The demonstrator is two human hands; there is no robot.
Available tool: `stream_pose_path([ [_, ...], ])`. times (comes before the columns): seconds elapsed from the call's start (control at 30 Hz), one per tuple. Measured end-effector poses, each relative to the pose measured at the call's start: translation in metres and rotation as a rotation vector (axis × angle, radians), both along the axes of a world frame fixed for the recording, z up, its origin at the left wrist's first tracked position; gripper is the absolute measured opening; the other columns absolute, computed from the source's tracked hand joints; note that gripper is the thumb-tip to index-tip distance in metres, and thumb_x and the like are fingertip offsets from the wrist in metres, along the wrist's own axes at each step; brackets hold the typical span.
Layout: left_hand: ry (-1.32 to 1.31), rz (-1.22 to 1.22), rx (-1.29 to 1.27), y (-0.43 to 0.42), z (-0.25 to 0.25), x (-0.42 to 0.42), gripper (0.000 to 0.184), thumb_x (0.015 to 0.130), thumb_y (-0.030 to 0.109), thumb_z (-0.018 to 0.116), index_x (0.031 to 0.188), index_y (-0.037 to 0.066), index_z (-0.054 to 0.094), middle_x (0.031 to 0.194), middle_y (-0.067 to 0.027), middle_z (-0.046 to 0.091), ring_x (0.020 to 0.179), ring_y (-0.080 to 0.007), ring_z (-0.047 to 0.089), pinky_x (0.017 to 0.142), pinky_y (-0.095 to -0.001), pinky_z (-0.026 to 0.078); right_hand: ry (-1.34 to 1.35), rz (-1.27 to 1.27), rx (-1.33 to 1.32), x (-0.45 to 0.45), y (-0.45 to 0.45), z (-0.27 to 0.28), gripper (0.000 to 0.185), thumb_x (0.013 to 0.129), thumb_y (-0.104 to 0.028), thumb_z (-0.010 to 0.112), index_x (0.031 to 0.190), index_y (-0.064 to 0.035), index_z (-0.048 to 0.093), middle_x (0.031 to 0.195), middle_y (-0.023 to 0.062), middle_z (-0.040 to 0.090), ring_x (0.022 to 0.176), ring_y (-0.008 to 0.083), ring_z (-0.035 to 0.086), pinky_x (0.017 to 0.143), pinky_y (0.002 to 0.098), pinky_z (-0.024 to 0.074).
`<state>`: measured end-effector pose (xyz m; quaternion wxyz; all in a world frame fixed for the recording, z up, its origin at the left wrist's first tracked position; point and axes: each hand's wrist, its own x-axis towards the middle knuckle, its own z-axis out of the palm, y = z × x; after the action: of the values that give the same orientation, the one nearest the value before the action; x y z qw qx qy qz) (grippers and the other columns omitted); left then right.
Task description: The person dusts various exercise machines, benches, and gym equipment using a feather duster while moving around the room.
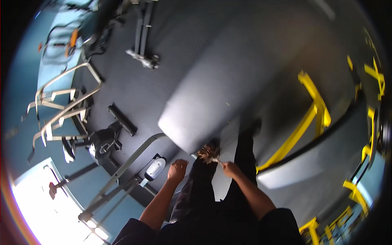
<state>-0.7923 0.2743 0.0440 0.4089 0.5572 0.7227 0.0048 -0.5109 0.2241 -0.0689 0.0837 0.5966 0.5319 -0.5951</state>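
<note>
My right hand (231, 169) is closed around the thin handle of a feather duster (208, 154). The duster's brown, feathery head points left, in front of my dark-clothed legs and near the lower end of a long, smooth grey surface (192, 118). That surface shines pale at its near end, and I cannot tell what machine it belongs to. My left hand (178, 170) hovers to the left with its fingers curled in, and nothing shows in it. Just beyond it is a pedal-like footplate (155, 169) with a pale ribbed top.
A curved grey bar (134, 157) rises close on my left. Farther left stand a black machine with a roller pad (122, 119) and a beige tubular frame (67, 104). Yellow-framed equipment (300, 130) is on the right. The floor (171, 45) is dark and textured.
</note>
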Motion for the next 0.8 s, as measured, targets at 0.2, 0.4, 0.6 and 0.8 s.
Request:
stream_pose_path([
  [0.2,0.213,0.304,-0.082,-0.059,0.046,-0.044,0.036,0.088,0.036,0.06,0.08,0.002,0.066,0.088,-0.0204,0.066,0.088,-0.039,0.063,0.078,-0.0473,0.05,-0.045,0.469,0.058,-0.022,0.017,0.064,0.02,0.087,-0.023,0.056,0.093,-0.0087,0.069,0.094,0.0158,0.07,0.088,0.0356,0.067,0.078,0.0453,0.0529],
  [0.4,0.298,0.767,0.001,-0.114,0.097,-0.031,0.03,0.085,0.037,0.062,0.081,0.008,0.069,0.09,-0.0112,0.068,0.09,-0.03,0.065,0.08,-0.0454,0.046,0.125,0.546,0.052,-0.06,0.058,0.115,0.025,0.09,-0.028,0.056,0.102,-0.0077,0.064,0.099,0.0209,0.066,0.096,0.0421,0.062,0.081,0.0505,0.0499],
  [0.6,0.067,1.206,0.403,-0.177,0.109,-0.01,0.041,0.087,0.029,0.066,0.122,0.008,0.058,0.106,-0.0112,0.066,0.098,-0.0223,0.065,0.086,-0.0372,0.048,0.267,0.63,0.407,-0.092,0.139,0.162,0.033,0.088,-0.022,0.06,0.117,-0.0066,0.063,0.107,0.0242,0.064,0.102,0.0416,0.061,0.086,0.0479,0.0502],
  [0.8,-0.331,1.587,0.536,-0.221,0.112,-0.01,0.046,0.092,0.021,0.065,0.13,0.002,0.048,0.108,-0.0142,0.065,0.101,-0.0195,0.063,0.088,-0.0324,0.05,0.161,0.776,0.46,-0.139,0.207,0.201,0.03,0.088,-0.021,0.06,0.115,-0.0092,0.064,0.107,0.0202,0.066,0.102,0.0385,0.063,0.087,0.0446,0.0501],
])
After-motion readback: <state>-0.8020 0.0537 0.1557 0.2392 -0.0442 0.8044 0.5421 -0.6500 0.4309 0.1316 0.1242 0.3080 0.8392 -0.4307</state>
